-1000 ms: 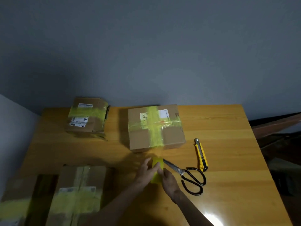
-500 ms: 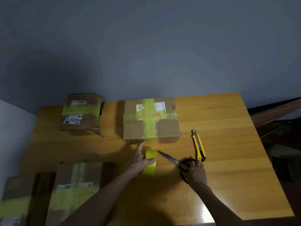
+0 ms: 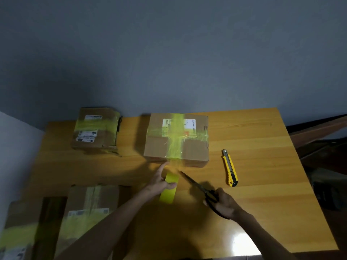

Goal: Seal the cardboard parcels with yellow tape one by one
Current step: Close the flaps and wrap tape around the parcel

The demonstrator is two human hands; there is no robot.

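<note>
A cardboard parcel [image 3: 193, 147] with a yellow tape cross on top stands at the middle of the wooden table [image 3: 262, 166]. A strip of tape runs down its front face to the yellow tape roll [image 3: 169, 188] just in front of it. My left hand [image 3: 159, 182] holds the roll, thumb over it, with the index finger pointing at the parcel's lower edge. My right hand [image 3: 223, 203] grips the black handles of the scissors [image 3: 195, 182], whose blades point toward the stretched tape.
A yellow utility knife [image 3: 230, 167] lies to the right of the parcel. A smaller taped parcel [image 3: 95, 128] sits at the back left. Two more taped parcels [image 3: 90, 207] [image 3: 18, 231] lie at the front left. The table's right edge runs close to dark furniture.
My right hand left the tape roll, reached to the scissors and took hold of their handles. My left hand kept the roll, now pulled slightly away from the parcel.
</note>
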